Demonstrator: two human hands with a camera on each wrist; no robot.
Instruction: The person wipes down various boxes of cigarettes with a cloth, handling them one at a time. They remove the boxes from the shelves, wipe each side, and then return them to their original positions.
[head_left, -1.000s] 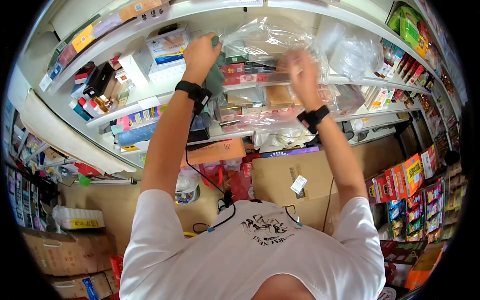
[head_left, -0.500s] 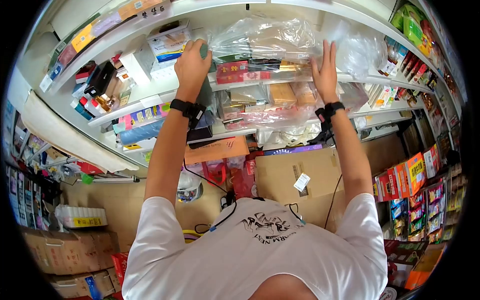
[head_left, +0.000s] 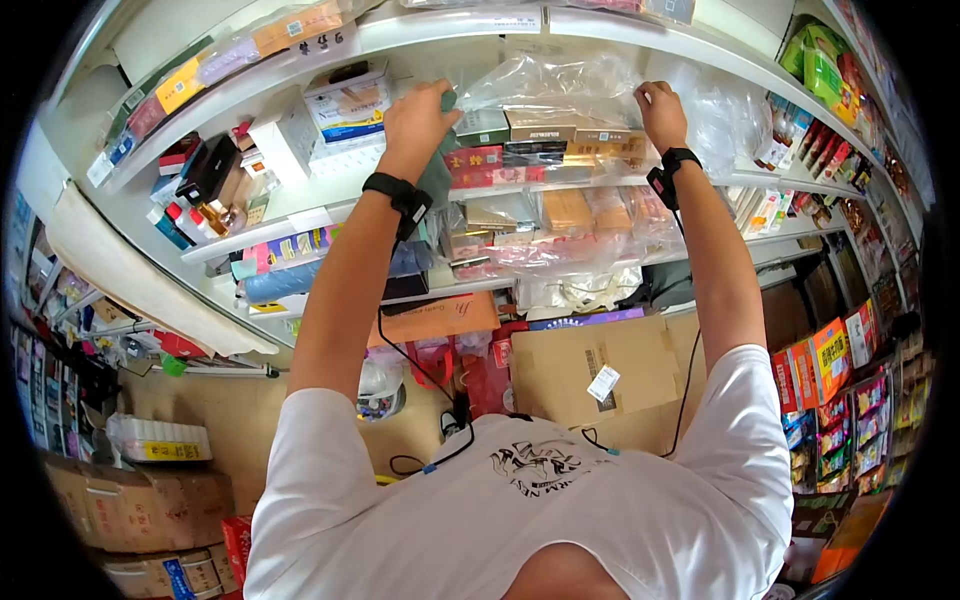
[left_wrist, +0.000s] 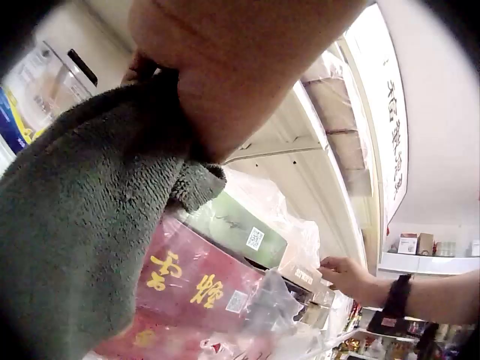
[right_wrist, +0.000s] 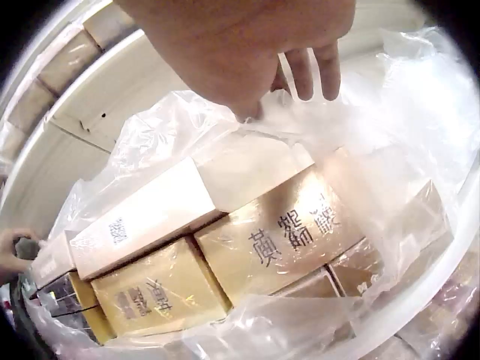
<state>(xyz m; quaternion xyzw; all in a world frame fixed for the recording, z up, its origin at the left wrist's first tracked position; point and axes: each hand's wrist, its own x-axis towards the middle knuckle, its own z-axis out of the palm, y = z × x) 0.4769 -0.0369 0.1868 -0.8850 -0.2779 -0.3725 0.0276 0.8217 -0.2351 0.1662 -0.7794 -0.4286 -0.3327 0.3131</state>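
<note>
Pinching the plastic sheet (head_left: 560, 78) at its right edge, the right hand (head_left: 662, 108) held it off the cartons (head_left: 560, 140) on the far shelf (head_left: 300, 208) — the left hand (head_left: 420, 112) gripped a grey-green cloth (head_left: 436, 178) at their left end — wiping seemed in hand, needing the sheet kept raised

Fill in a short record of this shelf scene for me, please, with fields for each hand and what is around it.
Place: shop shelf, with a person reaching up to it
Left hand: grips a grey-green cloth
Right hand: pinches the clear plastic
Under the plastic: gold cartons, stacked
Beside the cloth: red carton and green carton
</note>
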